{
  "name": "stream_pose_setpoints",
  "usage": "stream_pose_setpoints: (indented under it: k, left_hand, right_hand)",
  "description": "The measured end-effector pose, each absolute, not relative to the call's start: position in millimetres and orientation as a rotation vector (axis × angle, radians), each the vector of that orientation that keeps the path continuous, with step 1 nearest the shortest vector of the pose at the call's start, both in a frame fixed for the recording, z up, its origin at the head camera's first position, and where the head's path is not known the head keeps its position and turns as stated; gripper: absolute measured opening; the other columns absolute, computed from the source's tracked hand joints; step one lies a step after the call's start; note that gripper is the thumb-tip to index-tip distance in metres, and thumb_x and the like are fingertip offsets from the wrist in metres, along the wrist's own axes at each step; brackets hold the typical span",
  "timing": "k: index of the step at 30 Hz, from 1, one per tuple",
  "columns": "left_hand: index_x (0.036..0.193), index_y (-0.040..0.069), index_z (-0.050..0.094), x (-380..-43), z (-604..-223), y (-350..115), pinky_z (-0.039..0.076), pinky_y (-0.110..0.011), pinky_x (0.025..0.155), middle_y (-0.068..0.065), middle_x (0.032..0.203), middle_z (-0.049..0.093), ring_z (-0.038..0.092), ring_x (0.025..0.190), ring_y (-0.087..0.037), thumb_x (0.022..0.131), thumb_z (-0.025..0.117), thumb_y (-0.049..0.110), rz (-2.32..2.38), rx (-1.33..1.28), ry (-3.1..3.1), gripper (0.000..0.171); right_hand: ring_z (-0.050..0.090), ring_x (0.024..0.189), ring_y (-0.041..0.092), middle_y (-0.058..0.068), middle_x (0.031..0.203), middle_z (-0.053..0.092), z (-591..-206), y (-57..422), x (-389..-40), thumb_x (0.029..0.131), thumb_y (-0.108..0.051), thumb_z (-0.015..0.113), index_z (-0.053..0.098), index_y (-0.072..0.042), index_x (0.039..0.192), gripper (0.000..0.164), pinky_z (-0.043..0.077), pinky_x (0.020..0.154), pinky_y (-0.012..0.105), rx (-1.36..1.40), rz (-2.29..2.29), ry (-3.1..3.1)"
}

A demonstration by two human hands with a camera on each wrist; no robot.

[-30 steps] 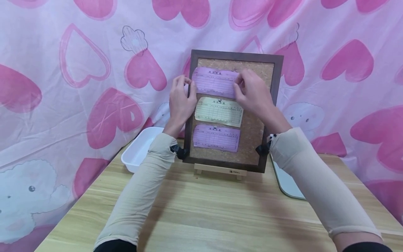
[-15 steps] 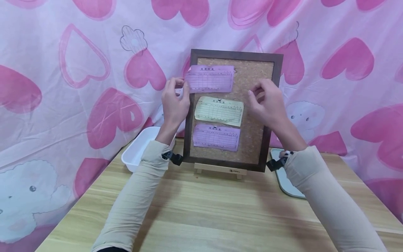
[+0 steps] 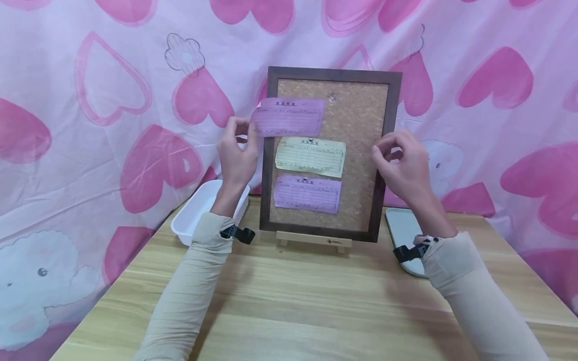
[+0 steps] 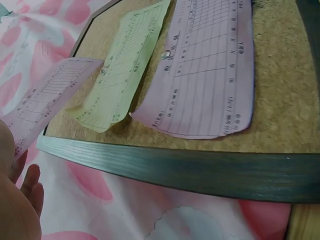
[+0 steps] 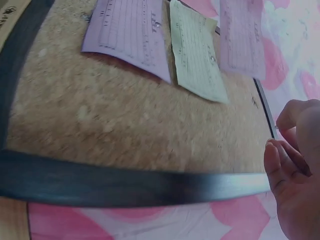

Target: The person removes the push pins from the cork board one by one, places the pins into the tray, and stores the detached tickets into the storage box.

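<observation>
A dark-framed cork board [image 3: 361, 125] stands upright on a small wooden easel [image 3: 311, 241]. My left hand [image 3: 247, 129] pinches the left end of a purple paper slip [image 3: 289, 116], which hangs loose across the board's top left corner and past the frame. Below it, a yellow slip [image 3: 310, 156] and a second purple slip [image 3: 307, 194] are each pinned to the cork by a silver pin. My right hand [image 3: 378, 148] hovers at the board's right edge with thumb and forefinger pinched together on something tiny, seemingly a pushpin. The right wrist view shows those fingertips [image 5: 280, 150] closed tight.
A white plastic tub [image 3: 194, 213] sits on the wooden table [image 3: 293, 301] left of the board. A flat pale tray [image 3: 402, 228] lies to the right. A pink heart-print cloth [image 3: 113, 125] hangs behind everything.
The top purple slip has come off the cork and moved left in my left hand. My right hand has drawn away from the slip's top to the board's right edge, fingers pinched.
</observation>
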State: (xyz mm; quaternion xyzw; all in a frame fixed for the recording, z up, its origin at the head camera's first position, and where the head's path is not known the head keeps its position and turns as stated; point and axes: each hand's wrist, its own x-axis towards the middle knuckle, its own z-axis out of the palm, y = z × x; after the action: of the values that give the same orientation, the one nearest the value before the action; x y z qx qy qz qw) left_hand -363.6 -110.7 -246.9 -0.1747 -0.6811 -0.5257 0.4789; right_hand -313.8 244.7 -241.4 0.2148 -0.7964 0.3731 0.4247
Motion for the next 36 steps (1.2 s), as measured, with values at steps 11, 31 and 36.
stream_pose_setpoints:
  k: [11, 31, 36]
  left_hand:
    - [0.112, 0.000, 0.069, -362, -259, -127, 0.055, -0.030, 0.085, -0.015, 0.098, 0.076, 0.070, 0.093, -0.021, 0.108, 0.066, 0.025, -1.322, -0.386, -1.679, 0.025]
    - [0.114, -0.002, 0.066, -361, -286, -168, 0.053, -0.027, 0.087, -0.017, 0.103, 0.073, 0.066, 0.093, -0.015, 0.110, 0.062, 0.024, -1.303, -0.280, -1.751, 0.027]
    - [0.118, -0.004, 0.066, -364, -296, -181, 0.052, -0.025, 0.083, -0.018, 0.108, 0.074, 0.064, 0.093, -0.010, 0.111, 0.062, 0.024, -1.334, -0.220, -1.738, 0.030]
  right_hand:
    - [0.061, 0.084, -0.001, 0.006, 0.095, 0.066, -260, 259, -279, 0.092, 0.006, 0.072, 0.069, 0.011, 0.091, 0.006, 0.052, 0.073, 0.007, 0.462, 1.007, -1.916]
    - [0.062, 0.082, 0.001, 0.000, 0.098, 0.072, -306, 323, -283, 0.094, -0.010, 0.080, 0.079, -0.003, 0.099, 0.009, 0.050, 0.076, 0.006, 0.311, 0.944, -2.039]
    - [0.062, 0.080, -0.003, -0.015, 0.094, 0.069, -312, 332, -281, 0.094, -0.013, 0.081, 0.080, -0.004, 0.103, 0.012, 0.050, 0.075, 0.005, 0.266, 0.933, -2.047]
